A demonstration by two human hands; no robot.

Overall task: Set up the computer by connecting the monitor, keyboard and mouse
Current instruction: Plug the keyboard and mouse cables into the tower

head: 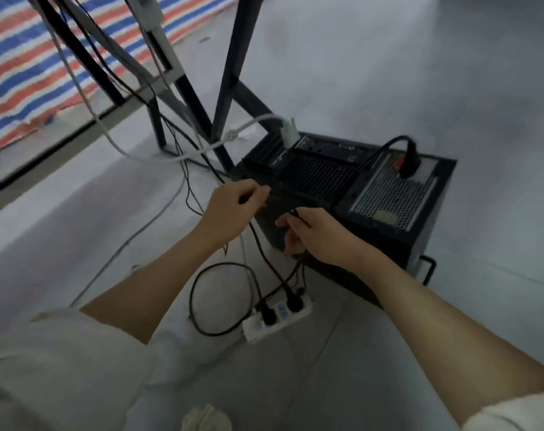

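A black computer case [389, 231] lies on the floor with its rear panel facing up. A white monitor cable [158, 157] ends in a white plug [290, 134] seated at the panel's far edge. A black power plug [409, 160] sits in the power supply. My left hand [233, 209] pinches a thin black cable [258, 241] at the case's near left corner. My right hand [320, 234] pinches another thin black cable end [295, 213] just beside it, over the panel's near edge. Both cable ends are blurred.
A white power strip [277, 315] with two black plugs lies on the grey floor in front of the case. Black table legs [230, 76] stand behind the case, with several cables hanging down. A striped tarp [22, 66] covers the far left floor.
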